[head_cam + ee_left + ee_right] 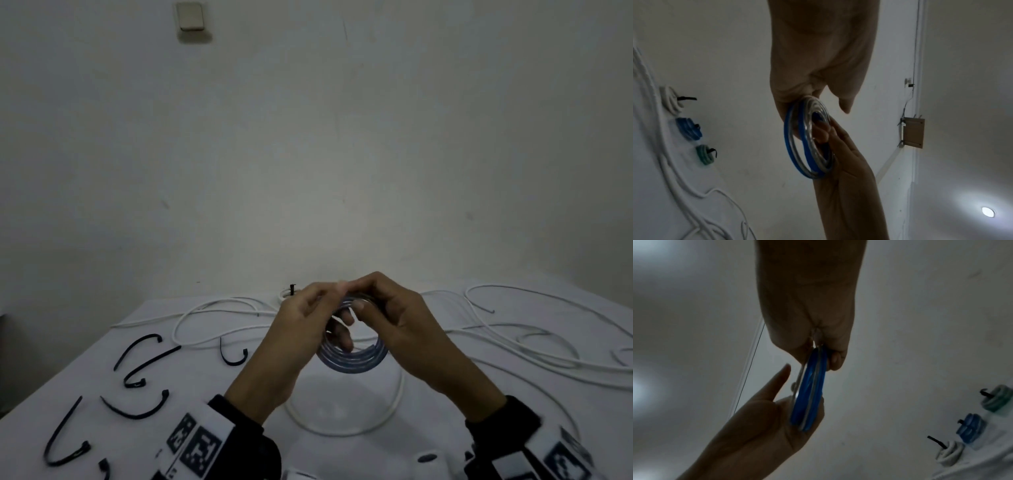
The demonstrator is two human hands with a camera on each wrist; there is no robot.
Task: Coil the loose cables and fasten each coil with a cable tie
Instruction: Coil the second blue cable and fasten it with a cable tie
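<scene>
A blue cable coil is held upright above the table between both hands. My left hand has its fingers hooked through the ring and grips its left side. My right hand pinches the top of the ring between thumb and fingers. In the left wrist view the blue cable coil hangs from my left hand. In the right wrist view my right hand pinches the blue cable coil. No tie shows on this coil. Loose white cables sprawl over the table.
Several black cable ties lie open at the table's left front. Tied coils stand at the back by the wall: white coil, blue coil and green coil. A white cable loop lies under my hands.
</scene>
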